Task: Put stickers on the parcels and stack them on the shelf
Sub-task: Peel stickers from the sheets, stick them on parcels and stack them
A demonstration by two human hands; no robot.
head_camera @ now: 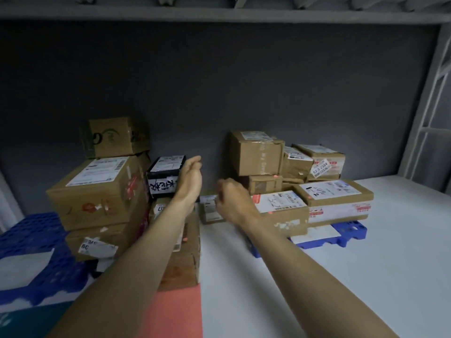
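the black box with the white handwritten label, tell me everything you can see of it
The black box is small and dark, apparently cardboard or plastic. A printed white shipping label covers its top, and a white label with black handwritten characters sits on its front face. It is closed, sitting about level on top of a brown box in the left pile, right beside the large brown box. The left hand is in front of its right edge, hiding that side; whether it touches the box is unclear.

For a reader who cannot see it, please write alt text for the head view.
Two bare hands, left hand and right hand, reach empty toward cardboard parcels stacked in two groups on a white shelf. Between the groups lies a small labelled parcel.
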